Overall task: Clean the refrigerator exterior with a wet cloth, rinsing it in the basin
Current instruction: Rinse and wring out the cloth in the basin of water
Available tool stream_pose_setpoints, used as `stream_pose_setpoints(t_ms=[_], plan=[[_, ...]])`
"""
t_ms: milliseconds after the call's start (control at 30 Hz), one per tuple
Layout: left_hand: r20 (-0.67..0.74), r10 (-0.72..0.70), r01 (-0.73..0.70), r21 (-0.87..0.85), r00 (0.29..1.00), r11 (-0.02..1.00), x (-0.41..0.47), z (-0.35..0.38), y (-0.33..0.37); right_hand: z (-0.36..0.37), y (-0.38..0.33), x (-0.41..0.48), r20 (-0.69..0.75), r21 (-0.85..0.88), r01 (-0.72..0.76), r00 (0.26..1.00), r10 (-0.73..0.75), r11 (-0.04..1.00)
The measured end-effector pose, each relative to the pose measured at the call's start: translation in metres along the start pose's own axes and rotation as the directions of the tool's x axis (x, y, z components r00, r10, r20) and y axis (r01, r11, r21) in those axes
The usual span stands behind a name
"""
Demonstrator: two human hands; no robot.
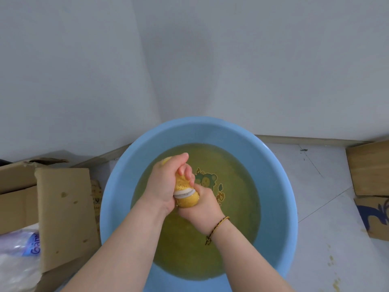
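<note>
Yellow cloth held twisted over the blue basin.
Head view: left hand and right hand each curl their fingers tightly round the roll, just above murky water. It looks soft, soaked, light and probably slippery, so best gripped at both ends.

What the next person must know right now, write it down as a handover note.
Left hand: grips the far end of the yellow cloth.
Right hand: grips the near end, over the blue basin.
Basin: on the floor, holding yellowish water.
Done: cloth wet, bunched tight.
Left: likely finish wringing, then wipe the refrigerator, not in view.
</note>
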State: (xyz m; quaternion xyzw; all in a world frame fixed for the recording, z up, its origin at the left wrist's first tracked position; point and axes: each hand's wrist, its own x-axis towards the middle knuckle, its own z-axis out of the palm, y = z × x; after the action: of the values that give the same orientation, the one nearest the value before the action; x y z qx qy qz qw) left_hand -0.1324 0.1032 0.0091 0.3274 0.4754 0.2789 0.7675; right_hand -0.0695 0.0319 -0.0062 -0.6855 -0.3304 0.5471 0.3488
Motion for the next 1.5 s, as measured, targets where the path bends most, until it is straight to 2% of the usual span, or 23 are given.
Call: stream_pose_setpoints(t_ms=[167,300,367,467,567,633,733,833,900,967,1100,1167,1267,1400,1500], plan=[[0.057,0.011,-0.013,0.030,0.998,0.999,-0.001,0.003,0.004,-0.003,-0.001,0.000,0.105,0.096,-0.110,0.989,0.100,0.989],[0.074,-0.012,0.007,0.067,0.997,0.998,-0.002,0.002,0.006,-0.008,-0.004,-0.002,0.209,0.167,-0.160,0.970,0.123,0.973],[0.081,-0.029,0.022,0.088,0.996,0.996,-0.002,0.004,0.007,-0.006,-0.005,-0.004,0.205,0.204,-0.175,0.970,0.133,0.963],[0.105,-0.056,0.039,0.153,0.993,0.987,-0.004,0.007,0.010,0.000,-0.003,-0.010,0.096,0.209,-0.164,0.985,0.147,0.964],[0.109,-0.042,0.020,0.200,0.993,0.980,-0.015,0.010,0.019,0.003,-0.008,-0.018,-0.084,0.154,-0.069,0.993,0.083,0.986],[0.096,-0.039,0.028,0.115,0.995,0.993,-0.027,0.009,0.026,-0.002,-0.017,-0.026,-0.194,0.114,-0.022,0.980,0.043,0.993],[0.069,-0.034,0.034,0.005,0.997,0.999,-0.045,0.007,0.033,-0.012,-0.034,-0.041,-0.370,0.125,0.046,0.929,0.004,0.991],[0.033,0.007,-0.009,0.047,0.999,0.999,-0.068,0.019,0.049,-0.020,-0.061,-0.062,-0.530,0.183,0.139,0.848,-0.022,0.973],[0.102,0.039,-0.049,0.101,0.994,0.994,-0.081,0.030,0.057,-0.020,-0.072,-0.073,-0.543,0.178,0.178,0.838,-0.054,0.968],[0.165,0.068,-0.083,0.085,0.984,0.993,-0.094,0.045,0.070,-0.022,-0.083,-0.089,-0.518,0.088,0.207,0.845,-0.133,0.974],[0.194,0.090,-0.090,-0.009,0.977,0.996,-0.111,0.064,0.091,-0.031,-0.102,-0.124,-0.354,-0.081,0.257,0.896,-0.269,0.963],[0.214,0.107,-0.099,-0.049,0.971,0.994,-0.122,0.074,0.098,-0.045,-0.111,-0.145,-0.313,-0.034,0.267,0.912,-0.264,0.963],[0.267,0.154,-0.151,-0.034,0.951,0.988,-0.144,0.093,0.103,-0.074,-0.124,-0.176,-0.444,0.218,0.310,0.876,-0.189,0.925],[0.387,0.178,-0.219,0.062,0.905,0.974,-0.176,0.125,0.098,-0.104,-0.137,-0.220,-0.588,0.293,0.418,0.788,-0.183,0.860],[0.426,0.206,-0.272,0.101,0.881,0.957,-0.205,0.148,0.088,-0.114,-0.137,-0.255,-0.690,0.292,0.485,0.704,-0.170,0.824]])
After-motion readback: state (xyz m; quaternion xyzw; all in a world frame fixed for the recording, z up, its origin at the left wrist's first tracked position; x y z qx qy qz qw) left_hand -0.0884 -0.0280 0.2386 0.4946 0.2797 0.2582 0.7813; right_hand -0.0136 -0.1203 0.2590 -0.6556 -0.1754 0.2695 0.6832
